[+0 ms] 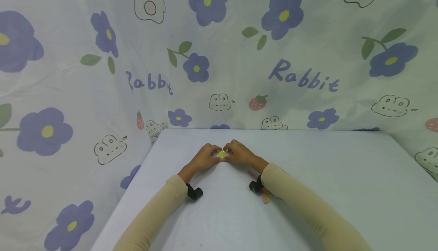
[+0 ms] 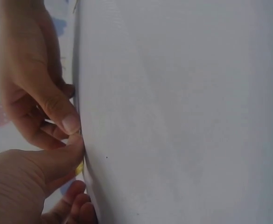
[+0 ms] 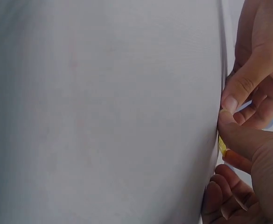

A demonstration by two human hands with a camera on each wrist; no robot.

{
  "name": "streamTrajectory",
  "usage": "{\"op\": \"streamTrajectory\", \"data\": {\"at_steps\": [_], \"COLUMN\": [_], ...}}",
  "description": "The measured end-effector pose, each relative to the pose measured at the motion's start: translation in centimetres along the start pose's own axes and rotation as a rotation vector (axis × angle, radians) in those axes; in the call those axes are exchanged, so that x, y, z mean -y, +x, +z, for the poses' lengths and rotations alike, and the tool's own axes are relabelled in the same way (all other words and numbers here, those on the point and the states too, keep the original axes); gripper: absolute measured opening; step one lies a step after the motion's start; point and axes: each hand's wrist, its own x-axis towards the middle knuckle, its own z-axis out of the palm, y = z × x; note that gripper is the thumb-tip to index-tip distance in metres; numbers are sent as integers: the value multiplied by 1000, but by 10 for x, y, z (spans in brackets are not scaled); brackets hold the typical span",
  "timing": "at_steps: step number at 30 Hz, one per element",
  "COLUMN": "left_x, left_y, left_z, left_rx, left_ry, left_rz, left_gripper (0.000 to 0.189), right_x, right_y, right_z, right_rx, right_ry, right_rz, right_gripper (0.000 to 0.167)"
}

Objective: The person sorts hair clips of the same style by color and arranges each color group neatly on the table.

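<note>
Near the far part of the white table (image 1: pixel 219 213), my left hand (image 1: pixel 205 156) and right hand (image 1: pixel 239 153) meet, thumbs close together. Between their fingertips is a small bright yellow piece (image 1: pixel 222 154), which both hands pinch from opposite sides. Fingers cover most of it, so its full shape and kind cannot be told. A sliver of the yellow piece (image 3: pixel 222 145) shows beside my right thumb in the right wrist view. The left wrist view gives just a small yellow edge (image 2: pixel 79 169) below the left thumb.
Under and beside the right forearm lie thin flat strips, one pink (image 1: pixel 265 198) and one yellow (image 1: pixel 267 196), partly hidden by the sleeve. Black wrist cameras (image 1: pixel 195 193) sit below both wrists. A flower-and-rabbit printed cloth (image 1: pixel 219 53) hangs behind the table and along its left side.
</note>
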Motion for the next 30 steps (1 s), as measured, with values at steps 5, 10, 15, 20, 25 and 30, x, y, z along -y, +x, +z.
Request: {"op": "streamTrajectory", "data": {"at_steps": [5, 10, 15, 20, 25, 30], "left_x": [-4, -3, -1, 0, -1, -1], "left_y": [-2, -1, 0, 0, 0, 0], "left_z": [-2, -3, -2, -2, -1, -1], "left_rx": [8, 5, -1, -8, 6, 7], "left_ry": [-3, -3, -5, -9, -12, 3], "left_rz": [-11, -6, 9, 8, 5, -10], "left_gripper": [43, 42, 41, 41, 42, 42], "right_x": [0, 0, 0, 1, 2, 1], "right_y": [0, 2, 3, 2, 1, 2], "right_z": [1, 2, 2, 1, 0, 0], "right_rx": [0, -4, -5, 5, 3, 9], "right_ry": [-24, -38, -43, -39, -49, -47], "right_rz": [3, 14, 15, 19, 27, 26], "right_gripper": [42, 42, 42, 43, 44, 45]}}
